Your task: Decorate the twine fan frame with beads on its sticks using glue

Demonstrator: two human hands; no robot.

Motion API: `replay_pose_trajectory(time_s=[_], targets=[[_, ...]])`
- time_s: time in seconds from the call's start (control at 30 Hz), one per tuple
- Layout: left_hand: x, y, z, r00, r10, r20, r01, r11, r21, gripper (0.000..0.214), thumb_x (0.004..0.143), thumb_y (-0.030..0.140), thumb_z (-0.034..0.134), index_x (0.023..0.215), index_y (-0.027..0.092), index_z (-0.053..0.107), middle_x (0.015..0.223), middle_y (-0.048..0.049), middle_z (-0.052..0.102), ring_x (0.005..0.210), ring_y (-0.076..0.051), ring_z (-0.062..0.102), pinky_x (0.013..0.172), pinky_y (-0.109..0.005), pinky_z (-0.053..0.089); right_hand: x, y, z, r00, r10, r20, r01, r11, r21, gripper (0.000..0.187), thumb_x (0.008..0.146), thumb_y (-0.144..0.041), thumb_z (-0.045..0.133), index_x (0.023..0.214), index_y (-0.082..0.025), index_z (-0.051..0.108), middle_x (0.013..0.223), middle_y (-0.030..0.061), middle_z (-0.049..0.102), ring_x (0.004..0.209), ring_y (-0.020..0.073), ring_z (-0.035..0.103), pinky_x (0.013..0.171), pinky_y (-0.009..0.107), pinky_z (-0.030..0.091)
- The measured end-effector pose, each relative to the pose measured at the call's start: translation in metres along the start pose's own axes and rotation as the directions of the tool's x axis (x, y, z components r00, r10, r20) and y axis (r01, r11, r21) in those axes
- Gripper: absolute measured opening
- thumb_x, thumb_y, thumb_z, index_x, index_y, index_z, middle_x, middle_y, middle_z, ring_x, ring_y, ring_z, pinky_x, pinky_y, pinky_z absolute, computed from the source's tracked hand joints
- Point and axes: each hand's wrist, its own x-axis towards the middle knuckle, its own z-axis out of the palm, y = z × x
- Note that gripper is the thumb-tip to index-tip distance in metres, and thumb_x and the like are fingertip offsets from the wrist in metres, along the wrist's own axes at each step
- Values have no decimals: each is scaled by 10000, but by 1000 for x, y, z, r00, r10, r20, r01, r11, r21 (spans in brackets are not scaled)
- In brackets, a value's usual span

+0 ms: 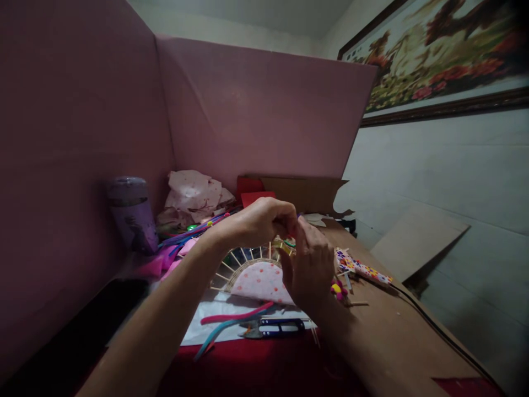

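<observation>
My left hand [264,220] is raised with its fingers bent into a pinch. Its fingertips meet those of my right hand [312,259], which is also closed. Specks of purple and red show where they meet, but what they hold is too small and hidden to name. Below lies a half-round piece of dotted pink cloth [260,281] with thin wooden sticks [235,258] fanning out from its woven rim. Nearer to me are a pink pipe cleaner [237,316], a blue pipe cleaner [219,330] and thread snips with dark blue handles [283,328].
To the left stands a purple tumbler [134,215], near crumpled dotted cloth [194,193] and a bundle of pipe cleaners [182,237]. On the right lie a flower-patterned tool [363,269] with a black cord [442,328] and a magenta-and-yellow flower [339,290]. Pink panels [264,110] rise behind.
</observation>
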Motion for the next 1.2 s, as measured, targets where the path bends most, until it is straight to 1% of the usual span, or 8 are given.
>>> replay_pose_trajectory(time_s=[0.1,0.23,0.33,0.5,0.77,0.97,1.07,1.2], targets=[[0,3,3,1000,-26,16,26,1000,-3,150,690,71,498,774,114,614,632,6,595,546,-59,500,513,-172,384,-2,11,3,1000,25,12,-25,1000,10,478,857,-194,477,1305,-116,330,1110,160,577,1008,239,533,815,373,437],[-3,-2,-6,992,-51,-115,80,962,262,114,679,129,542,691,126,655,609,-14,610,546,-78,502,526,-201,370,0,20,-2,1000,-10,13,10,1000,-15,272,836,-121,471,1094,-169,542,887,73,640,815,176,559,731,292,427],[-8,-3,-16,985,-39,-171,107,907,408,155,693,141,519,687,140,674,630,-26,631,558,-90,507,539,-217,361,6,24,-8,997,-47,-58,42,996,-83,228,827,-159,510,1036,-191,593,826,48,650,765,161,550,692,269,406],[-15,7,-20,991,-21,-134,89,848,522,187,712,137,488,693,161,672,629,-27,633,549,-86,489,545,-221,338,10,27,-14,989,-53,-138,35,990,-134,237,785,-151,585,1012,-215,611,838,37,655,752,165,530,693,277,403],[-8,9,1,999,-35,16,24,899,438,169,716,158,506,707,151,674,635,-35,633,519,-78,490,500,-212,324,6,36,-8,990,-10,-139,-20,977,-215,185,805,-181,555,972,-219,624,838,36,653,787,188,531,717,320,374],[-3,1,9,998,-23,-57,46,905,422,180,714,168,512,750,146,687,669,-52,651,580,-101,542,537,-223,363,5,38,-7,994,0,-106,-23,975,-220,188,837,-183,474,961,-208,612,844,51,644,805,201,526,727,343,347],[-2,1,10,997,-16,-81,49,902,428,180,692,138,500,719,124,678,621,-45,629,523,-82,494,503,-214,337,7,36,-7,993,6,-114,-31,975,-220,157,831,-175,493,928,-199,615,819,52,642,794,197,524,715,328,345],[0,5,6,983,-25,-181,93,920,381,153,658,98,486,640,101,639,543,-18,574,473,-55,442,461,-191,303,11,32,-9,994,13,-109,-38,973,-229,112,826,-181,523,875,-178,624,701,38,625,673,162,517,613,277,331]])
